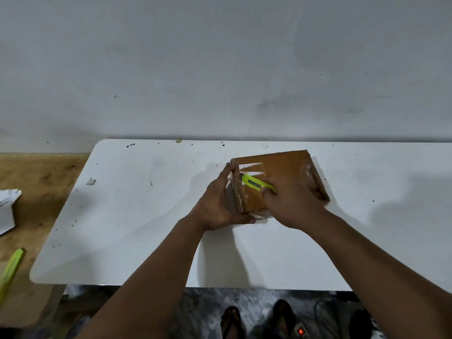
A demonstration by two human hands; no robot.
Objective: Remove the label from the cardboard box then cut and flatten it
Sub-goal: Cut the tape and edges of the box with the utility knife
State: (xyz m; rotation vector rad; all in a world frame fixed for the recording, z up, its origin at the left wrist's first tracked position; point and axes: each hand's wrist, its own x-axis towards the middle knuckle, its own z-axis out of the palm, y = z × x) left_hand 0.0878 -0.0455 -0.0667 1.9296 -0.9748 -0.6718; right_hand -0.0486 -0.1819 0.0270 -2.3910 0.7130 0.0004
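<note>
From the head camera, the cardboard box [281, 177] sits on the white table [146, 216], toward its far edge and against the wall side, held between both hands. The left hand [220, 204] cups the box's left wall: fingers lie straight up along that side, and the thumb runs under the near bottom edge. The right hand [291, 204] is curled around a yellow-green utility knife [256, 183], whose tip points up and left from the fist, across the brown top face toward the box's left edge, close to the left fingertips. Shiny clear tape shows on the top face just beyond the knife. Well left of both hands, on a wooden surface [36, 192], lie white papers [8, 206] and a second yellow-green tool [12, 270].
</note>
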